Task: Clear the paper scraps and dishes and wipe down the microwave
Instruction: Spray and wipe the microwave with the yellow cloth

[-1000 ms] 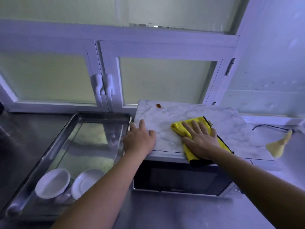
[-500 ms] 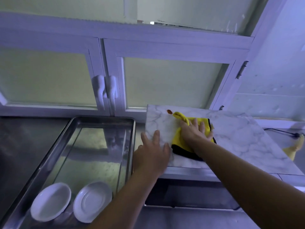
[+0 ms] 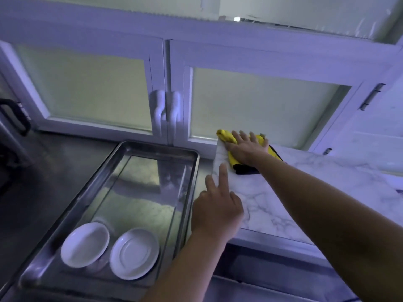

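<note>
The microwave's marble-patterned top (image 3: 283, 199) fills the right side. My right hand (image 3: 246, 147) lies flat with straight fingers on a yellow cloth with a black edge (image 3: 271, 150), pressing it onto the top's far left corner. My left hand (image 3: 218, 205) rests on the top's left edge with two fingers stretched forward. Two white dishes, a bowl (image 3: 85, 244) and a saucer (image 3: 134, 253), sit in the near end of a steel tray (image 3: 157, 149). The brown spot seen earlier is hidden under the cloth or hand.
White cabinet doors with frosted panes and two white handles (image 3: 166, 110) stand right behind the tray and the microwave. A steel counter (image 3: 43, 171) runs to the left. A black handle (image 3: 15, 118) shows at the far left edge.
My right hand has slid the yellow cloth from the front middle of the microwave top to its far left corner, over the brown spot. My left hand stayed at the left edge.
</note>
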A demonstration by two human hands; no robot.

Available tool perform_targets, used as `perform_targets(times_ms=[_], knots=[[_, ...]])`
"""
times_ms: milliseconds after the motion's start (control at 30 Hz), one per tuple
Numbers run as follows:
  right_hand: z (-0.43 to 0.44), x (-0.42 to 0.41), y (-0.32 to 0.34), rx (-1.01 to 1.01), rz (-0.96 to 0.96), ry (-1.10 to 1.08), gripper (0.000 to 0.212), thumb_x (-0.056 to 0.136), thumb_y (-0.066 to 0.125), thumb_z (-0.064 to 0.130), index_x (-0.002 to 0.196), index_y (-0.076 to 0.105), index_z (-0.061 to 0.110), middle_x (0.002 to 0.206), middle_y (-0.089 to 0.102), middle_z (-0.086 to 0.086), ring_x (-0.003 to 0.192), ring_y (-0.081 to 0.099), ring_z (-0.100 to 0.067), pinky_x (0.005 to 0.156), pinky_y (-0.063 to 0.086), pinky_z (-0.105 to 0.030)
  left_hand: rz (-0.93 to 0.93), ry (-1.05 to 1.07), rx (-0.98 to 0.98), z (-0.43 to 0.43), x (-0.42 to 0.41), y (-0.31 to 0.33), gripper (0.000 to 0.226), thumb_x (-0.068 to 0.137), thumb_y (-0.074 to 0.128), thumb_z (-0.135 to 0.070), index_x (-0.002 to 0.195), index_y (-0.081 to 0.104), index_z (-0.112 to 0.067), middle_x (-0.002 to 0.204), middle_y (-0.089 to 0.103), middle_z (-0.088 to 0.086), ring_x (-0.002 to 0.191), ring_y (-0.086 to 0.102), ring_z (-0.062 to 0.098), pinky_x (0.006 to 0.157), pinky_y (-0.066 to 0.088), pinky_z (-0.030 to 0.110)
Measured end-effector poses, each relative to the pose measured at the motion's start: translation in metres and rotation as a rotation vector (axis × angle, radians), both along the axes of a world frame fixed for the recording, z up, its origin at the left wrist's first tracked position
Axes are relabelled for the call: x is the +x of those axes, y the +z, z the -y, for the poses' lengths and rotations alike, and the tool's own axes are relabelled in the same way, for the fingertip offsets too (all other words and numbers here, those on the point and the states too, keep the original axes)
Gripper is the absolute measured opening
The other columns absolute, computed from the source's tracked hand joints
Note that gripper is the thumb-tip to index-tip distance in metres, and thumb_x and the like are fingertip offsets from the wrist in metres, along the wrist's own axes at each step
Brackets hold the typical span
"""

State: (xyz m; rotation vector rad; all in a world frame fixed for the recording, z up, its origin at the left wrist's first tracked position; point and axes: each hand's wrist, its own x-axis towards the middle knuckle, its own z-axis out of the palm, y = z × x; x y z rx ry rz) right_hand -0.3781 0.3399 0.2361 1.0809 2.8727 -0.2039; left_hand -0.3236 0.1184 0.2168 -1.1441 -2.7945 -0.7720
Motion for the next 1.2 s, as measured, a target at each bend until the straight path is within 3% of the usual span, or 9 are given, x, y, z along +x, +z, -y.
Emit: perform_targets(times_ms=[100, 300, 467, 600, 700, 800, 933, 1067, 1200], knots=[[0.019, 0.023, -0.003, -0.031, -0.021, 0.026, 0.084, 0.083, 0.003, 0.078, 0.157, -0.001, 0.04, 0.167, -0.006, 0.014, 0.154, -0.008, -0.018, 0.117, -0.008, -0.062, 0.014, 0.021, 0.018, -0.001, 0.0, 0.002, 0.067, 0.098, 0.031, -0.031, 0.157, -0.001, -0.024, 0.146, 0.041, 0.014, 0.103, 0.059, 0.028, 0.074, 0.041, 0.034], [0.075, 0.101, -0.004, -0.022, -0.012, 0.069, 0.082, 0.083, 0.002, 0.08, 0.156, -0.004, 0.043, 0.165, -0.012, 0.019, 0.152, -0.014, -0.01, 0.119, -0.01, -0.056, 0.187, 0.097, 0.081, -0.001, -0.005, 0.004, 0.063, 0.098, 0.03, -0.023, 0.157, 0.007, -0.02, 0.139, 0.051, 0.014, 0.11, 0.059, 0.037, 0.078, 0.043, 0.039], [0.121, 0.163, -0.006, -0.005, -0.021, 0.125, 0.083, 0.078, -0.005, 0.082, 0.153, -0.014, 0.048, 0.158, -0.023, 0.025, 0.147, -0.024, -0.002, 0.12, -0.014, -0.053, 0.576, 0.137, 0.208, 0.011, -0.018, 0.001, 0.04, 0.106, 0.029, -0.031, 0.138, 0.045, -0.015, 0.133, 0.058, 0.016, 0.117, 0.055, 0.037, 0.079, 0.032, 0.034], [0.133, 0.175, -0.005, 0.016, 0.008, 0.145, 0.074, 0.086, 0.001, 0.077, 0.152, -0.017, 0.049, 0.158, -0.025, 0.026, 0.146, -0.027, -0.003, 0.12, -0.012, -0.054, 0.617, 0.141, 0.304, 0.018, -0.016, -0.003, 0.038, 0.106, 0.031, -0.031, 0.134, 0.052, -0.018, 0.129, 0.061, 0.012, 0.114, 0.056, 0.036, 0.078, 0.033, 0.031], [0.127, 0.167, -0.004, 0.0, 0.021, 0.143, 0.077, 0.082, 0.0, 0.079, 0.152, -0.016, 0.051, 0.158, -0.025, 0.026, 0.146, -0.027, -0.002, 0.12, -0.011, -0.054, 0.635, 0.178, 0.383, 0.016, -0.015, -0.006, 0.037, 0.106, 0.032, -0.028, 0.133, 0.055, -0.018, 0.128, 0.062, 0.01, 0.109, 0.056, 0.031, 0.078, 0.033, 0.03], [0.112, 0.135, -0.003, -0.033, 0.008, 0.128, 0.083, 0.077, -0.001, 0.082, 0.153, -0.011, 0.051, 0.161, -0.019, 0.024, 0.149, -0.021, -0.004, 0.119, -0.01, -0.054, 0.646, 0.232, 0.487, 0.016, -0.016, -0.011, 0.036, 0.105, 0.031, -0.02, 0.129, 0.058, -0.019, 0.124, 0.065, 0.005, 0.093, 0.05, 0.015, 0.075, 0.034, 0.027], [0.077, 0.062, -0.004, -0.011, -0.008, 0.078, 0.081, 0.082, 0.007, 0.078, 0.156, 0.0, 0.045, 0.166, -0.008, 0.018, 0.154, -0.009, -0.013, 0.117, -0.004, -0.06, 0.598, 0.288, 0.656, 0.017, -0.013, -0.012, 0.04, 0.104, 0.029, -0.01, 0.134, 0.053, -0.018, 0.122, 0.067, 0.003, 0.098, 0.057, 0.011, 0.07, 0.04, 0.017], [0.041, -0.006, -0.002, -0.01, -0.012, 0.059, 0.07, 0.09, 0.019, 0.069, 0.155, 0.005, 0.045, 0.167, -0.001, 0.016, 0.154, -0.003, -0.017, 0.116, -0.001, -0.063, 0.494, 0.308, 0.733, 0.018, -0.011, -0.013, 0.04, 0.105, 0.028, -0.013, 0.138, 0.05, -0.019, 0.123, 0.067, 0.001, 0.109, 0.062, 0.012, 0.077, 0.044, 0.015], [0.029, -0.037, 0.001, 0.027, 0.004, 0.027, 0.071, 0.086, 0.021, 0.06, 0.155, 0.011, 0.044, 0.168, 0.005, 0.011, 0.155, 0.002, -0.021, 0.117, -0.002, -0.063, 0.455, 0.354, 0.787, 0.019, -0.01, -0.012, 0.037, 0.106, 0.03, -0.015, 0.135, 0.052, -0.022, 0.122, 0.067, 0.0, 0.106, 0.065, 0.015, 0.085, 0.055, 0.032]])
